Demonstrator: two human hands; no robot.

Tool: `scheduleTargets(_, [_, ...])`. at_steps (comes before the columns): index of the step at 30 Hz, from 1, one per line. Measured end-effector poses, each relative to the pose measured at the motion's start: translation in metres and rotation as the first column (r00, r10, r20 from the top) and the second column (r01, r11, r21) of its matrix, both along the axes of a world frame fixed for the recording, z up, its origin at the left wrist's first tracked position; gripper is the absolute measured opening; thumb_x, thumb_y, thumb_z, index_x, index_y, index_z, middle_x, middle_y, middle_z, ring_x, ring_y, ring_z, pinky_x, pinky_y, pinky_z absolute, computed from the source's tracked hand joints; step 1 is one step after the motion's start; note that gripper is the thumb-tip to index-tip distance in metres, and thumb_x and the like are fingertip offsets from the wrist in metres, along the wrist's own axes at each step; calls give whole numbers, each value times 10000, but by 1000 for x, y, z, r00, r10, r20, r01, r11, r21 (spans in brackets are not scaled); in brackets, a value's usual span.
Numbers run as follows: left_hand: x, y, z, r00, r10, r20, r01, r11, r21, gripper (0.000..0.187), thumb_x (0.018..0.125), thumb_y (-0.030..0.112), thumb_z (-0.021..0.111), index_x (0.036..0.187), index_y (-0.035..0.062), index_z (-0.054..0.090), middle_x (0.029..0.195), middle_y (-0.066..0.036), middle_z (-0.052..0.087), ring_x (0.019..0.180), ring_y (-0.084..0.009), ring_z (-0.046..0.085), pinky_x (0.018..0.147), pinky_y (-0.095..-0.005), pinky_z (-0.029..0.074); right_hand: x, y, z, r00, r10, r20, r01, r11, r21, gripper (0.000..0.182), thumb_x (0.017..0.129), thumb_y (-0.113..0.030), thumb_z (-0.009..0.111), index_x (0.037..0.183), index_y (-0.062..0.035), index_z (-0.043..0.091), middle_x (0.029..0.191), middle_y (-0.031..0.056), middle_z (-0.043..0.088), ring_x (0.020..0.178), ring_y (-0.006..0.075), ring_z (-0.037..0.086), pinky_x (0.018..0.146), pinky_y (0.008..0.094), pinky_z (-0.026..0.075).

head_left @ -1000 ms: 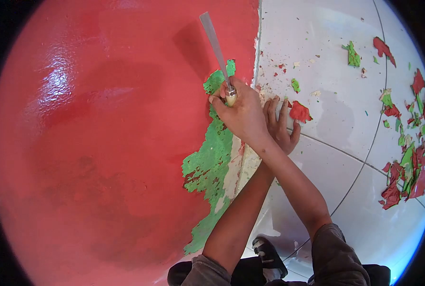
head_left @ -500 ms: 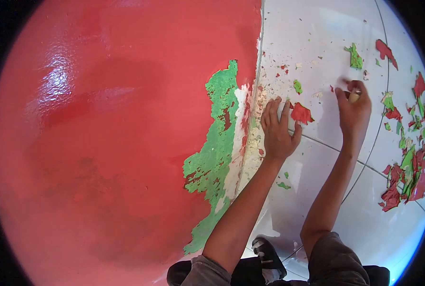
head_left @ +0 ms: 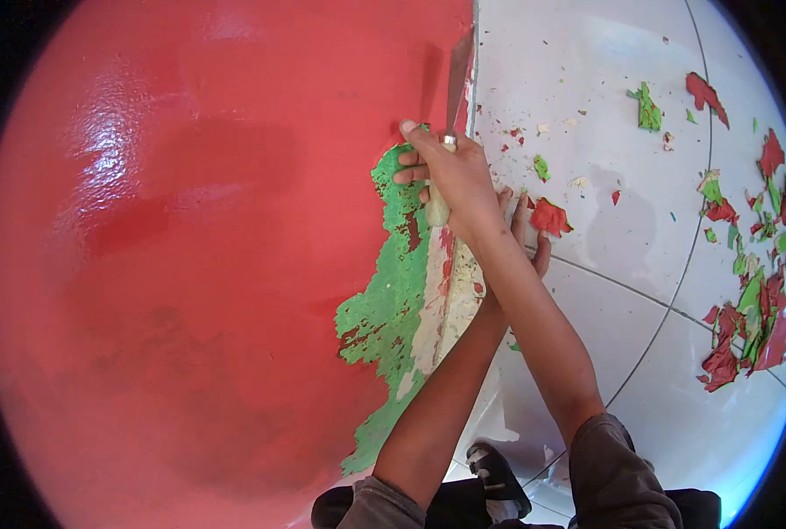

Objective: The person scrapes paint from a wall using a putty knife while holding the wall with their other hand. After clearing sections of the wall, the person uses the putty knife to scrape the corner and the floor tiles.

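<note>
Returning from the tiled side, the right hand (head_left: 450, 176) has brought the putty knife (head_left: 456, 84) back over the upper end of the green patch (head_left: 393, 273), and a small red flake (head_left: 616, 197) now lies on the tiles (head_left: 626, 326) well to the patch's right. This suggests a loose bit has been cast aside and scraping is resuming; red paint still covers the wall (head_left: 190, 291) left of the patch.

The right hand holds the pale handle (head_left: 438, 210) beneath it, digits loosely stretched leftward across the patch. The blade points up beyond the patch's top, close to the wall's edge; whether it touches cannot be told. The right forearm crosses over the left. To the patch's right, the left hand (head_left: 520, 222) rests on the floor, fingers spread, seemingly empty, palm hidden. Just beside its fingers lies a red paint chip (head_left: 550, 217); farther right are heaped peelings (head_left: 750, 326).
</note>
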State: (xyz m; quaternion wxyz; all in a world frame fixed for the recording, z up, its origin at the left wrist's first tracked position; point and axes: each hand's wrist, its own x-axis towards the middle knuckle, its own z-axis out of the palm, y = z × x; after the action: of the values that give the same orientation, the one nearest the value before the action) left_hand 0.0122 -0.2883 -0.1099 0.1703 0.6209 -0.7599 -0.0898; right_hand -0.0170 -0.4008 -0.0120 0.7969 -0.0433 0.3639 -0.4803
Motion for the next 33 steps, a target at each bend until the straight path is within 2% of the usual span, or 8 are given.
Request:
scheduleTargets(10, [-4,2,7,999,32,-38,-30,998,56,607,848,222,593,1381,-7,418,1402,-212,380,1318,-389,311,1104,-514,220,5,-35,4,951,-229,208,225,973,42,231,782,75,641,828,-72,468,816,103,610,609,190,611,494,282,428])
scheduleTargets(19, [7,-1,-8,999,-39,8,39,997,-73,556,855,269,568,1321,-14,462,1372,-225,400,1287,-415,358,1072,-527,256,-143,-54,45,884,-389,260,462,632,-623,75,880,-117,580,891,-51,548,788,55,587,596,111,513,477,255,419])
scheduleTargets(21, [8,0,-9,999,-33,-7,33,999,-38,569,850,246,570,1350,6,443,1386,-215,382,1302,-404,334,1079,-520,241,-152,-6,50,769,-524,-365,334,817,-469,89,873,-124,604,862,-69,536,758,61,596,542,101,483,468,248,408])
scheduleTargets(23, [6,-2,-9,1000,-26,-11,26,1000,-18,581,843,233,575,1363,16,435,1393,-212,372,1311,-399,320,1084,-517,230,-163,25,6,683,-301,-665,154,950,-272,163,820,-163,676,807,-26,589,729,83,655,500,172,549,501,298,452])
scheduleTargets(25, [6,0,-8,1000,-18,-5,18,1000,0,588,834,228,582,1362,14,437,1394,-216,371,1313,-401,317,1087,-518,225,-170,47,-45,335,-114,-935,-106,982,-158,246,795,-197,707,823,10,577,745,134,663,505,261,568,526,364,466])
scheduleTargets(28, [5,0,-5,1000,-22,-8,22,1000,11,597,831,234,588,1363,11,433,1390,-217,375,1317,-403,313,1088,-520,222,-162,54,-45,51,198,-979,-190,964,185,290,777,-199,731,833,33,566,793,162,633,603,333,587,589,396,475])
scheduleTargets(31, [6,0,-6,1000,-19,-16,19,1000,5,601,823,229,592,1359,6,433,1390,-219,372,1319,-406,307,1089,-524,219,-143,53,-55,-18,-233,-972,-138,964,-228,287,753,-170,754,839,31,567,814,160,604,714,344,598,642,399,475])
scheduleTargets(33, [7,1,-8,1000,-18,3,18,1000,6,604,820,232,598,1356,7,436,1395,-219,368,1321,-405,305,1091,-529,218,-117,36,-57,243,-404,-882,-136,886,-444,347,714,-161,798,914,23,582,809,136,576,714,298,571,667,378,474])
